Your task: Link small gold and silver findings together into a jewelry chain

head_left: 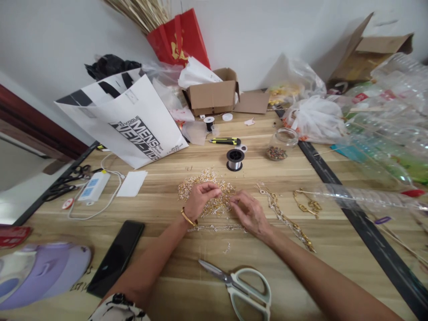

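Observation:
My left hand [200,199] is over a pile of small gold and clear beads [187,185], its thumb and fingertips pinched together. Facing it, my right hand [250,213] bends its fingers into a pinch at the pile's right edge. Anything between the fingertips of either hand is too small to make out. A clear beaded strand [214,228] lies just below the hands. To the right of my right hand stretches a longer gold and clear strand [281,214], with a gold chain [306,203] beyond it.
Scissors [234,283] lie near the front edge, a black phone [117,256] to their left. Behind the beads are a wire spool [235,160], a utility knife [224,141] and a glass jar [282,145]. Plastic bottles [391,120] crowd the right; a paper bag [123,120] stands back left.

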A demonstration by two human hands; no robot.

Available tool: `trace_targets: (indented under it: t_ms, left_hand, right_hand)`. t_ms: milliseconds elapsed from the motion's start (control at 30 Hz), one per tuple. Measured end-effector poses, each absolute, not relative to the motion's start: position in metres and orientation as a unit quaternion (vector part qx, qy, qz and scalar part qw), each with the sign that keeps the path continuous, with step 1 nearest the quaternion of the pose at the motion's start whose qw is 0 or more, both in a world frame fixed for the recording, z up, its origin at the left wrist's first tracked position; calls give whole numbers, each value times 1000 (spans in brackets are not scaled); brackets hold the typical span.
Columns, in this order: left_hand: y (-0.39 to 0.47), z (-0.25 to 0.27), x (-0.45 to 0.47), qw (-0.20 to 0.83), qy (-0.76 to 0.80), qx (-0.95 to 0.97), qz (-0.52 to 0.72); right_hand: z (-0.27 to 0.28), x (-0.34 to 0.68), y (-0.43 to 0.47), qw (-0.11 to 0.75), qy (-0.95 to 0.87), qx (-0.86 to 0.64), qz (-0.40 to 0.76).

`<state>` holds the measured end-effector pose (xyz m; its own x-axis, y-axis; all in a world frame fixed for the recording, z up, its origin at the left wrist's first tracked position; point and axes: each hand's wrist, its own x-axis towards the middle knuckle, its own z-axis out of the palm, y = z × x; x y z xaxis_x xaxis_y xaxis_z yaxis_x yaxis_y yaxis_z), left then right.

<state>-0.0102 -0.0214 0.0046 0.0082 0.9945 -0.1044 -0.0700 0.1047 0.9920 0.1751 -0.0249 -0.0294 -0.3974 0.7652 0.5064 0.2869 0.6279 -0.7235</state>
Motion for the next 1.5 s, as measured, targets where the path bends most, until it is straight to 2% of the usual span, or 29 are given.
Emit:
trace_targets:
  t_ms: [233,1500]
  left_hand:
    - [-25,1,-6,549,508,512,422]
    - [-24,-2,-5,551,467,559,409]
  right_hand:
    - [-29,175,-24,449,-783,-336,269]
    - [-24,176,-26,471,-776,-315,276]
